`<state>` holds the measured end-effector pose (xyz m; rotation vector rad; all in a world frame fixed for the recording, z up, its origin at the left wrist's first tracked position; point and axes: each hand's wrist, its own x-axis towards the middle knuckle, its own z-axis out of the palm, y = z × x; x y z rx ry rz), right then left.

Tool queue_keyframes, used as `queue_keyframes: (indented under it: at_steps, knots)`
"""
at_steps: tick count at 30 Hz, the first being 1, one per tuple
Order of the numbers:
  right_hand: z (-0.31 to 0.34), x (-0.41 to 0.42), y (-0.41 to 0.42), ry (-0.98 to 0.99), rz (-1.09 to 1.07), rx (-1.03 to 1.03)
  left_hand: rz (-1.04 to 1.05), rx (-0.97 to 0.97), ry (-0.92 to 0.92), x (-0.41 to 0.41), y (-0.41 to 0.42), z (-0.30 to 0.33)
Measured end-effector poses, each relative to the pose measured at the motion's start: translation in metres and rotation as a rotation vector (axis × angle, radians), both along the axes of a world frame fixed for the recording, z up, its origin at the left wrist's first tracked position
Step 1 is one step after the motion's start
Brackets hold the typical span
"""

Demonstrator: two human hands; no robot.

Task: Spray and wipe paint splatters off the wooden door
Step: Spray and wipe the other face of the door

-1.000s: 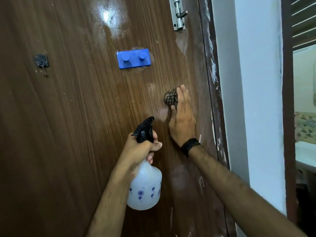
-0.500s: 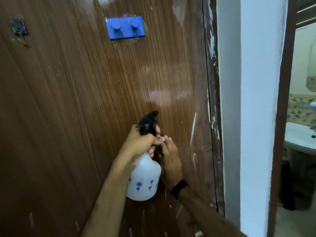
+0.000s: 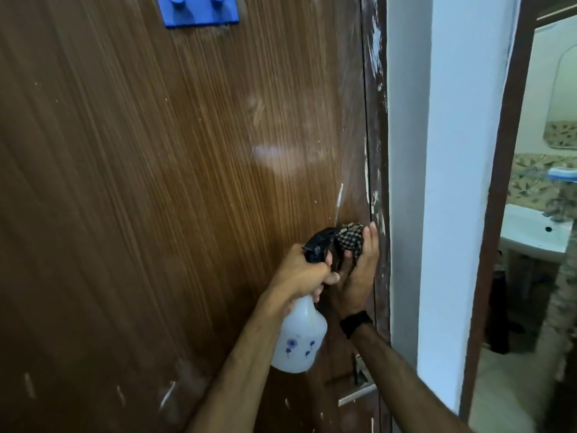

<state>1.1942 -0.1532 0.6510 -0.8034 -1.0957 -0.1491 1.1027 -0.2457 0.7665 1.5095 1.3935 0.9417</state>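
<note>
left hand (image 3: 301,271): fingers curled round neck of spray bottle (image 3: 299,337), firm hold, thumb over the front below the black trigger head (image 3: 320,243); forearm comes up from bottom centre.
spray bottle: translucent white, small blue flower prints on the body, held upright just off the door face, nozzle pointing toward the cloth.
right hand (image 3: 359,273): fingers mostly straight, pressing a checked cloth (image 3: 349,237) against the door; cloth bunched at the fingertips. Black band (image 3: 356,323) on the wrist.
cloth position: near right edge of the wooden door (image 3: 156,182), just beside the frame, touching trigger head in this view; real contact cannot be told.
paint splatters: white streak (image 3: 338,198) just above the cloth; more white marks along door's right edge and frame (image 3: 377,120); short streaks near bottom edge, left and centre.
door: dark brown wood grain, glossy, pale glare patch mid-right.
door hardware: metal piece (image 3: 356,393) at lower right edge, partly hidden by right forearm.
blue hook plate (image 3: 198,10): top edge of door view, two round pegs, cut off by the picture.
wall (image 3: 452,182): white, right of frame.
far right: second doorway, white washbasin (image 3: 534,235) beyond, patterned tiles behind it.
</note>
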Motion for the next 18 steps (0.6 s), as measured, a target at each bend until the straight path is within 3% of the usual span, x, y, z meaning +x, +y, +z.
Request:
queue_keyframes:
  at_steps: [5, 13, 18]
  knots:
    - [0.009, 0.007, 0.017, -0.137, 0.023, 0.013, 0.069, 0.050, -0.040, -0.002, 0.007, 0.000]
    - [0.122, 0.021, 0.040, -0.320, -0.014, 0.176, 0.108, 0.113, -0.176, -0.012, 0.015, 0.004]
    - [0.050, 0.022, 0.041, -0.425, -0.051, 0.188, 0.107, 0.092, -0.196, -0.012, 0.014, -0.009]
